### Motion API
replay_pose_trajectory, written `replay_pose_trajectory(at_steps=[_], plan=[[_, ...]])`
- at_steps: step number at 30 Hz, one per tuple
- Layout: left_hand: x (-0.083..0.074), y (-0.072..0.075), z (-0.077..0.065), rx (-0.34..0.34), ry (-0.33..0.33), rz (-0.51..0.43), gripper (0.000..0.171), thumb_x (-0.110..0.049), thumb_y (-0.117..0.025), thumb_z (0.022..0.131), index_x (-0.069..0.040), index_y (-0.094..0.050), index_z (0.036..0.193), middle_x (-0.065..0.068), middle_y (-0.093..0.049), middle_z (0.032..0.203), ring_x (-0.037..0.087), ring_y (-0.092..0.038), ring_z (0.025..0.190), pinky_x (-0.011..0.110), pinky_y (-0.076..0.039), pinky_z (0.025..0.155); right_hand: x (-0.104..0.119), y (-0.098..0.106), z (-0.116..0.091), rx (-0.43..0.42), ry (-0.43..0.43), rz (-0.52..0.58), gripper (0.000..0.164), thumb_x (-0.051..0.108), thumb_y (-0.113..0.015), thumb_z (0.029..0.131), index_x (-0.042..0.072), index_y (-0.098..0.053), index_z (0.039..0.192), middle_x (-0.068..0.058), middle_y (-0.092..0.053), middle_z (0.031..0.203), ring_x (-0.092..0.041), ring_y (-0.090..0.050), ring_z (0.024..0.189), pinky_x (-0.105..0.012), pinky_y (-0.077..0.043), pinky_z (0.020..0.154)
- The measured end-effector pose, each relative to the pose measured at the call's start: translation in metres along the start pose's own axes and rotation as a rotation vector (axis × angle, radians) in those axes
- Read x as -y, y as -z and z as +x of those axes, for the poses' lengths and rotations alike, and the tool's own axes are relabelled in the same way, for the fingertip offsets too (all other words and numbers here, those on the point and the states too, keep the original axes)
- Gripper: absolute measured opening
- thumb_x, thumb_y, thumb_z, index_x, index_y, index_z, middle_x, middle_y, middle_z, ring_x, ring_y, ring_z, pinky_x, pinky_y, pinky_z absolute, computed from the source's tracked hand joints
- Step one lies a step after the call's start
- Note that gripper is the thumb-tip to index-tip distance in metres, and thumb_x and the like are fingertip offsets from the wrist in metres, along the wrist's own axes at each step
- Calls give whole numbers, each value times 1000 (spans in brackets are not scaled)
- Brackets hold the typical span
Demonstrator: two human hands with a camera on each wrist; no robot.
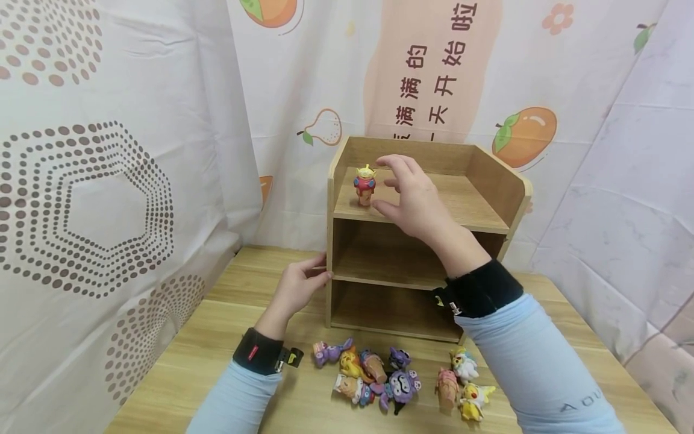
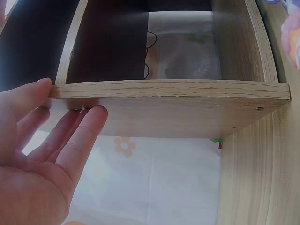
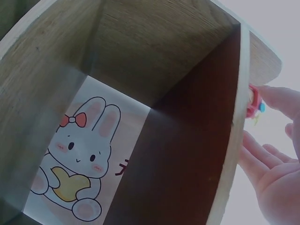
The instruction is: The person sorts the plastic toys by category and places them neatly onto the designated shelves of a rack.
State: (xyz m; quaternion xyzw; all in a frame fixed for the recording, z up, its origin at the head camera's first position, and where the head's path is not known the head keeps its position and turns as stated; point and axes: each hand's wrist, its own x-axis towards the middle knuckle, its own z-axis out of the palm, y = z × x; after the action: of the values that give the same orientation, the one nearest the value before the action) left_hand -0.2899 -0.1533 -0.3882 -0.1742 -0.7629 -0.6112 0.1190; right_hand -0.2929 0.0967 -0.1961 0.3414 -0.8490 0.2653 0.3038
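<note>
A small figurine [image 1: 365, 185], with a yellow three-pointed top, a red and blue middle and a cone-shaped base, stands upright on the top board of a wooden shelf unit [image 1: 420, 282], near its left end. Just right of it my right hand [image 1: 412, 196] is spread, thumb and fingers curved apart with a gap to the figurine. In the right wrist view, the figurine [image 3: 253, 102] is partly hidden behind the shelf's edge. My left hand [image 1: 298, 283] touches the unit's left side panel [image 2: 178, 110]; its fingers lie along the outer face and its thumb rests at the front edge.
On the table [image 1: 293, 410] before the shelf lies a cluster of figurines, among them a purple one [image 1: 402, 386] and an orange one [image 1: 351, 363]. A smaller group, with a pink-topped cone figurine [image 1: 447, 389], lies to the right. Printed curtains [image 1: 303, 78] hang behind.
</note>
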Motion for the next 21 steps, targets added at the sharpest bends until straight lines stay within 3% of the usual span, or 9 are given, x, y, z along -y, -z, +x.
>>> replay_pose_trajectory(at_steps=[9, 21], plan=[[0, -1, 0, 4, -2, 2, 49, -3, -74, 93, -2, -59, 140, 22, -68, 125, 36, -69, 107, 29, -61, 80, -5, 17, -18, -47, -15, -16, 59, 11, -84, 85, 5, -53, 136, -16, -47, 144, -32, -67, 114, -46, -57, 96], [-2, -1, 0, 4, 13, -20, 49, -1, -73, 93, -1, -58, 139, 22, -64, 131, 34, -68, 111, 29, -61, 82, -10, 24, -47, -109, 71, -45, 51, 10, -85, 84, 2, -61, 128, -16, -53, 140, -29, -63, 112, -50, -59, 88]])
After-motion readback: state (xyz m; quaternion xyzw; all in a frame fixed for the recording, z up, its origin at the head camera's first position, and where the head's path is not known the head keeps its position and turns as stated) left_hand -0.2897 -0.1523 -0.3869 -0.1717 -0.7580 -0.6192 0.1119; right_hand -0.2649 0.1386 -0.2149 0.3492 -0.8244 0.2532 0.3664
